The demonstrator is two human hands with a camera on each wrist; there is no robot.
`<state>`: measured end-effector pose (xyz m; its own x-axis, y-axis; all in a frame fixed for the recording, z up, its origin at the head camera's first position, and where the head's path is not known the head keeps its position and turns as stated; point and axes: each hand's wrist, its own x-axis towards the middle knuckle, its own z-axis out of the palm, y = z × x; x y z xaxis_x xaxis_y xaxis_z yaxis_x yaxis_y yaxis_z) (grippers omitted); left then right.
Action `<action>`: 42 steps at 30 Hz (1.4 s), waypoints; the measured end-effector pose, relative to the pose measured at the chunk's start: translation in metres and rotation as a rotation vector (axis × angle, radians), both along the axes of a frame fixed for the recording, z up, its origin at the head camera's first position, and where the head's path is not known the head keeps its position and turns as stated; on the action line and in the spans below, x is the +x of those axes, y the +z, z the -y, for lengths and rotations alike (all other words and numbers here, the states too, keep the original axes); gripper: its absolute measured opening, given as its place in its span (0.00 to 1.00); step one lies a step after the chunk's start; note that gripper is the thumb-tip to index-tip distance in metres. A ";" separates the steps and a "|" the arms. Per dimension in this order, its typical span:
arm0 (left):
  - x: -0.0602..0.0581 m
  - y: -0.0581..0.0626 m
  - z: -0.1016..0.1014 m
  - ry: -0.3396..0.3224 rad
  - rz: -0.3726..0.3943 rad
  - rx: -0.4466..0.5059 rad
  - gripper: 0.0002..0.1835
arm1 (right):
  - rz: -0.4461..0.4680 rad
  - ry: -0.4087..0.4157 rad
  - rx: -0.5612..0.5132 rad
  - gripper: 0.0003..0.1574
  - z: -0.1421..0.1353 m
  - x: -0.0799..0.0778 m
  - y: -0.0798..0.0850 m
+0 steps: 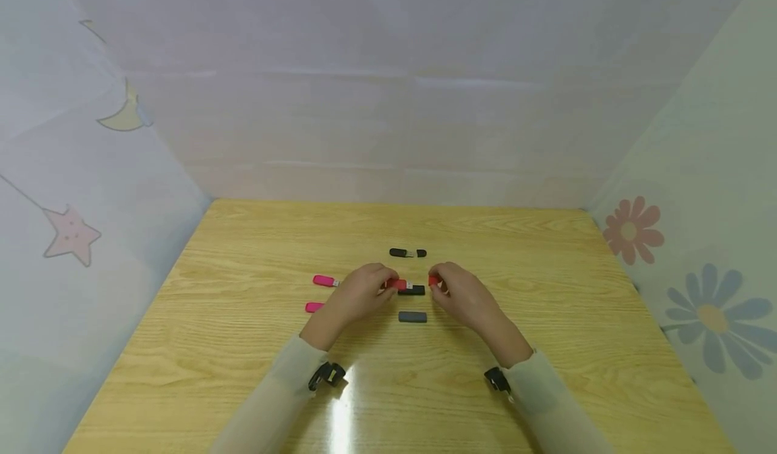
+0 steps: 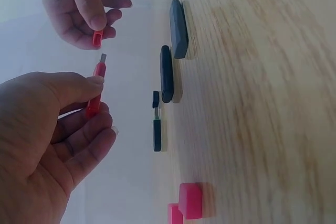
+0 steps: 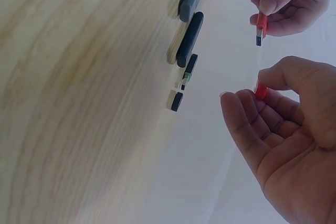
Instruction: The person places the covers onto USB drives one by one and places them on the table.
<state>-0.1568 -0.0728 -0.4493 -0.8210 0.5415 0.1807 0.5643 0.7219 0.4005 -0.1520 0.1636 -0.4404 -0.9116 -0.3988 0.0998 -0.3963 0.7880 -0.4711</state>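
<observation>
Inside left grip [image 1: 361, 293], pinched red USB stick [image 2: 95, 96], inside right grip [image 1: 466, 297], pinched cap [image 3: 261, 92]

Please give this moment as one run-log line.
left hand: pinches red USB stick | right hand: pinches red cap | stick, cap: apart

Held stick [image 1: 398, 284] left of cap [image 1: 433, 281], above table [image 1: 546, 272].

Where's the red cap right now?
In the head view, the red cap is pinched in the right hand, to the right of the red USB stick held by the left hand.
</observation>
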 end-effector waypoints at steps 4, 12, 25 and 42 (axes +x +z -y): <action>0.002 0.000 0.000 -0.019 -0.014 -0.012 0.11 | -0.009 0.001 -0.011 0.11 0.001 0.003 0.000; 0.007 0.001 0.000 -0.033 -0.023 0.005 0.11 | -0.007 0.006 -0.035 0.12 0.001 0.009 0.000; 0.013 0.000 0.000 -0.047 -0.033 0.023 0.11 | -0.036 0.039 -0.062 0.12 -0.002 0.018 -0.005; 0.017 -0.003 -0.001 -0.072 -0.066 0.045 0.10 | -0.030 0.067 -0.071 0.10 -0.003 0.022 -0.009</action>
